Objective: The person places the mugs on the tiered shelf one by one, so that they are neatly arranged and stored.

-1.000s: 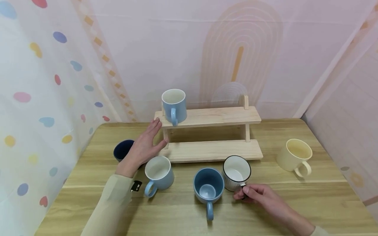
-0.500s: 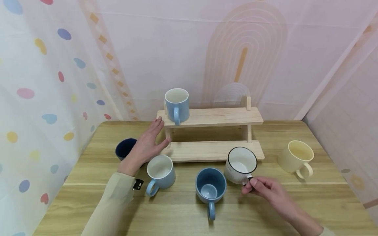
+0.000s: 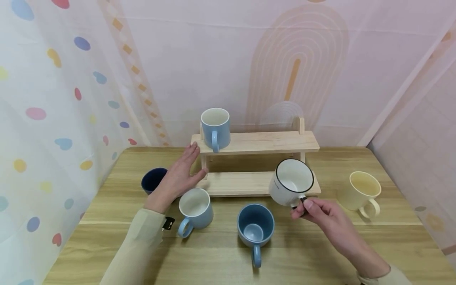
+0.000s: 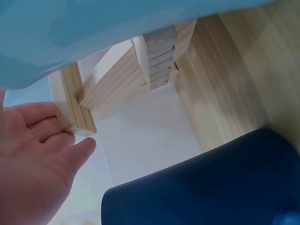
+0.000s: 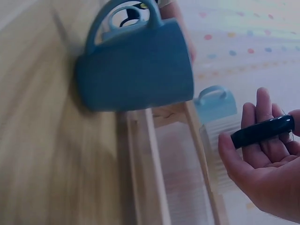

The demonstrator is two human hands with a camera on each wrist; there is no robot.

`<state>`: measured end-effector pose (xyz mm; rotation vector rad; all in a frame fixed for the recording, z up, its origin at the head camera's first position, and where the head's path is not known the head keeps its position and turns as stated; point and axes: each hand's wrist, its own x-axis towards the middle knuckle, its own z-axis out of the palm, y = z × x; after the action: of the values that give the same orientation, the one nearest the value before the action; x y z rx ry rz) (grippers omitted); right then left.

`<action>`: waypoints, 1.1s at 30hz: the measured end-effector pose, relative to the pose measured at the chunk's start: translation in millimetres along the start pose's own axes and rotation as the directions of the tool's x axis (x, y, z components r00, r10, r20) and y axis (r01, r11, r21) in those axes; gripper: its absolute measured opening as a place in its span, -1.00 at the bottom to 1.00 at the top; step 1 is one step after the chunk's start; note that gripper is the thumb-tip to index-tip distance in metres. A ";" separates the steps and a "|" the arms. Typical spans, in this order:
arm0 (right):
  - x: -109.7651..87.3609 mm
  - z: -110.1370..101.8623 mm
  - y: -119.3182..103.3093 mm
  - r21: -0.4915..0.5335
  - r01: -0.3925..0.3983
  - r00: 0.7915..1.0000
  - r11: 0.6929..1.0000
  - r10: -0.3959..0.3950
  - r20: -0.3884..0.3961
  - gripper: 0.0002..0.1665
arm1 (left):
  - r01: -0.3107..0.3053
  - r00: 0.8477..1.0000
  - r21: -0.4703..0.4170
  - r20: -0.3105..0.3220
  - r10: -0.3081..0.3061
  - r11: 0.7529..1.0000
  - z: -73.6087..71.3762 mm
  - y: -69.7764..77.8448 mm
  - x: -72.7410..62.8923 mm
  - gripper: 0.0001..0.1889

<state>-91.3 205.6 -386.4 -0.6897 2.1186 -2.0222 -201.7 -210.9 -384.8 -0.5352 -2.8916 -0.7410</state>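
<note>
Changed: we find the white cup (image 3: 293, 182) with the black rim raised off the table (image 3: 213, 259). One second ago it stood there beside the mid-blue cup (image 3: 255, 225); now it hangs in front of the right end of the lower board (image 3: 238, 183), apart from its neighbour. The right hand (image 3: 329, 225) has risen with it. Unchanged: the left hand (image 3: 177, 179), at the left end of the upper board (image 3: 265, 142), and the other five cups.

Hands: two, well apart. We record the right clamped on the white cup's handle (image 5: 262, 131), thumb against fingers; the left with fingers extended, touching the board's end, thumb spread away from them.

Cups: six. One white, in the right hand. Two light blue: one upright on the upper board, near its left end (image 3: 223, 132); one on the table near the left forearm (image 3: 202, 215). One mid-blue, on the table, handle toward us. One navy (image 3: 153, 180), at the left, partly hidden by the left hand. One yellow (image 3: 359, 193), at the right, well apart from the rack.

Rack: one, pale wood, two boards.

Sleeves: two, pale. Behind the table we list patterned cloth (image 3: 185, 71).
</note>
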 end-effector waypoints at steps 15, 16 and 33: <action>35.3 15.7 -24.2 0.047 -0.006 0.996 0.999 0.011 -0.092 -0.59 | -0.005 1.000 0.032 -0.005 0.005 0.999 2.4 2.7 1.4 -0.15; 37.4 16.7 -25.2 0.054 -0.005 0.995 0.999 0.010 -0.098 -0.59 | -0.004 1.000 0.034 -0.005 0.005 0.999 2.5 2.8 1.7 -0.15; 74.3 29.9 -42.6 0.107 -0.009 0.992 0.994 0.023 -0.123 -0.59 | -0.001 1.000 0.048 -0.004 0.001 0.999 3.4 2.0 4.9 -0.15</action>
<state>-135.3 148.1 -331.9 -0.5427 2.0538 -2.2043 -205.6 -206.2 -385.9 -0.5290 -2.8969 -0.6698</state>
